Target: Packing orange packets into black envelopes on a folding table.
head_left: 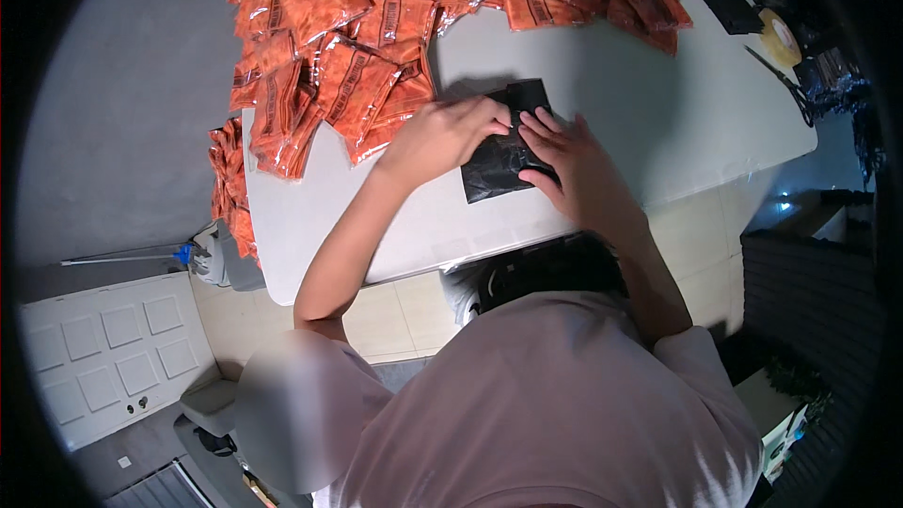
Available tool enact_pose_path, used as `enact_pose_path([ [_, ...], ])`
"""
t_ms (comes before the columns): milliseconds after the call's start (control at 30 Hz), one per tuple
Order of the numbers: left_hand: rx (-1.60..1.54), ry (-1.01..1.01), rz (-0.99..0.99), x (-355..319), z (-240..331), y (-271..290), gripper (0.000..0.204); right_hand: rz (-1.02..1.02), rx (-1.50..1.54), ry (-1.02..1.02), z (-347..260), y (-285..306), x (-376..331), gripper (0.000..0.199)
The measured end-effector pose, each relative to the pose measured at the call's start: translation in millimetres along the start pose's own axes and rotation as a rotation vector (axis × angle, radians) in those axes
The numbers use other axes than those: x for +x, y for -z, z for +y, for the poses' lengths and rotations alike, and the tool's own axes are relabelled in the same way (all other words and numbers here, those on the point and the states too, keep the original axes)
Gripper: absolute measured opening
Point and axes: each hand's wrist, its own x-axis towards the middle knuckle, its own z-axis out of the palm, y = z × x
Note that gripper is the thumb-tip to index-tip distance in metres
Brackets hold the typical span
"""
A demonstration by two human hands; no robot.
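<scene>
A white table (743, 132) spreads out in front of the person, and a black plastic packet (494, 174) lies on its top, towards the middle of its near edge and tilted a little against that edge. The left hand (451, 136) reaches over the table from its near side, fingers bent and drawn together with the tips on the upper part of the packet; whether they pinch a fold of the plastic or merely press on it, I cannot tell. The right hand (569, 155) rests on the packet's right side, its fingers spread over the black surface and the thumb held apart, lower down. Orange packets (390, 23) in clear, shiny wrapping are heaped along the table's far edge and over its left part, with more orange packets (230, 183) just beyond its left edge. At the table's right end are a roll of yellowish tape (780, 38) and, beside it, dark scissors (788, 85) with the blades pointing towards the far edge
</scene>
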Motion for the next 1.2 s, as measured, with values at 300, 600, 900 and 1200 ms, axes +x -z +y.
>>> enact_pose_path([
  [300,-0.251,0.237,-0.052,-11,7,23,0.058,-0.071,-0.189,0.073,37,41,31,0.058],
  [600,-0.195,0.113,0.158,-2,18,3,0.067,0.021,-0.166,0.314,28,26,26,0.036],
  [900,-0.173,0.183,-0.115,-4,7,-11,0.106,-0.013,-0.194,0.529,41,32,39,0.020],
  [1200,-0.153,0.201,-0.133,-3,9,-13,0.109,0.026,0.250,0.246,41,24,50,0.009],
])
